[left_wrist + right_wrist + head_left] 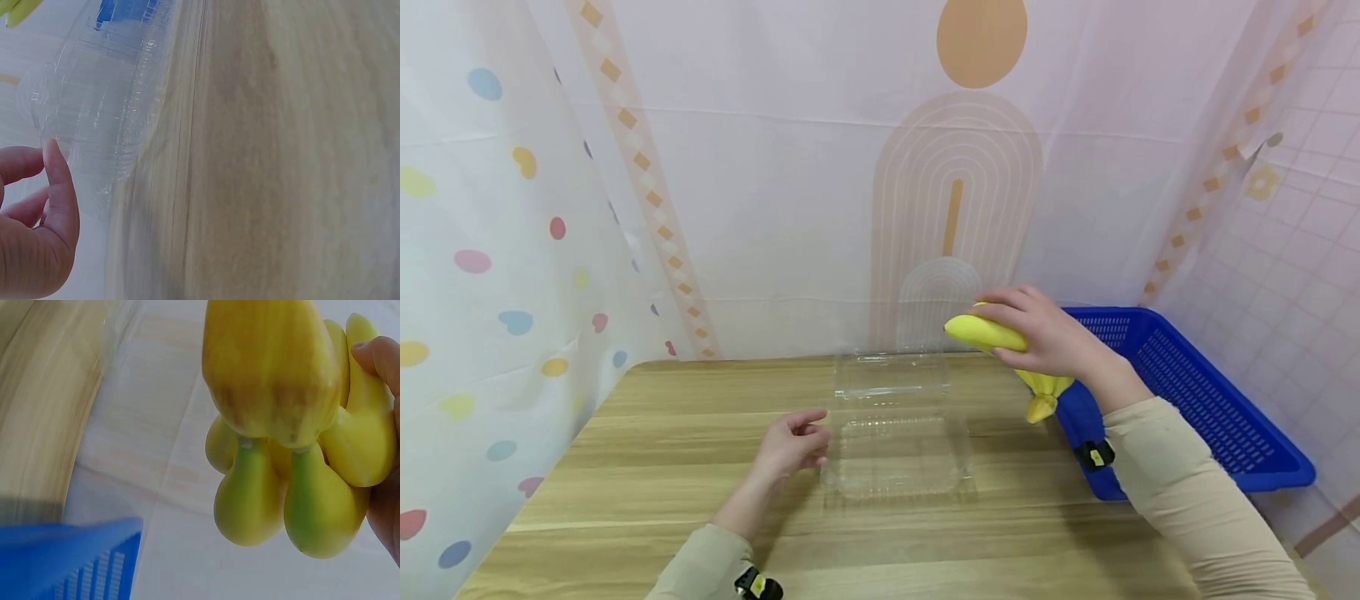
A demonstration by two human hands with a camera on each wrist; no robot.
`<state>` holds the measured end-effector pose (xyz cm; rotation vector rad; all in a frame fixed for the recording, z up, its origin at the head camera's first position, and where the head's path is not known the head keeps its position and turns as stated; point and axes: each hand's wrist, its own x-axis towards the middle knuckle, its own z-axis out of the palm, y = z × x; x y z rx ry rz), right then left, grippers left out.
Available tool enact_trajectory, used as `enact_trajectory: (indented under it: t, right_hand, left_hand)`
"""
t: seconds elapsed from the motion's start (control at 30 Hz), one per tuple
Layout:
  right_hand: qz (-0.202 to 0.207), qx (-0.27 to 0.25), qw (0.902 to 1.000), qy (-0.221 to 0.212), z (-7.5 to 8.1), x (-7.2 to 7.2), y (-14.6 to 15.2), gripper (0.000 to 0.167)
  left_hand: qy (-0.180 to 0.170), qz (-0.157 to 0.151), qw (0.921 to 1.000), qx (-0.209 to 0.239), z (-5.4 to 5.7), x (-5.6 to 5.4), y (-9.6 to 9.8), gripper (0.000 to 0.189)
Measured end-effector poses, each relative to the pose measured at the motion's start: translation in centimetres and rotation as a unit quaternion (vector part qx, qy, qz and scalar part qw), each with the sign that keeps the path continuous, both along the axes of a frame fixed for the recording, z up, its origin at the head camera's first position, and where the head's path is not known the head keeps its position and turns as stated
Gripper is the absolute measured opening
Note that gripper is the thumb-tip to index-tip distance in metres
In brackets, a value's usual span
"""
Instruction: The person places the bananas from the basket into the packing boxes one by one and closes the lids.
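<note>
A bunch of yellow bananas point(985, 333) is in my right hand point(1051, 335), held above the table between the clear box and the blue basket. Its thick stem end fills the upper middle of the right wrist view, and the fingers grip the bananas point(325, 512) from the side. At the table's middle lies a clear plastic clamshell box point(898, 493) with its lid raised at the back. My left hand point(790, 443) pinches the box's left edge between thumb and finger, as the left wrist view shows. Part of the right hand's grip is hidden behind the fruit.
On the right stands a blue plastic basket point(1225, 408) with slotted walls, its near left part behind the right forearm. A wood-grain table point(662, 467) lies under everything. Printed curtains point(775, 208) hang at the back and both sides.
</note>
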<state>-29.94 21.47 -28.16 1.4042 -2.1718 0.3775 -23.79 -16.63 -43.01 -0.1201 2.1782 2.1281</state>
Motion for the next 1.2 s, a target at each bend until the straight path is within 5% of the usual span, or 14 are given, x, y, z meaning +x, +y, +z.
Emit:
enact_trajectory:
  t: [0.83, 1.2]
  right_hand:
    - [0.068, 0.044, 0.9967, -0.009, -3.6, 0.0, -8.5, 0.049]
    - [0.059, 0.085, 0.9945, -0.013, -4.7, 0.3, -11.2, 0.052]
  left_hand:
    - [0.001, 0.002, 1.0, 0.005, -0.1, 0.1, -0.2, 0.051]
    - [0.004, 0.006, 0.9999, 0.014, -0.1, 0.1, -0.2, 0.049]
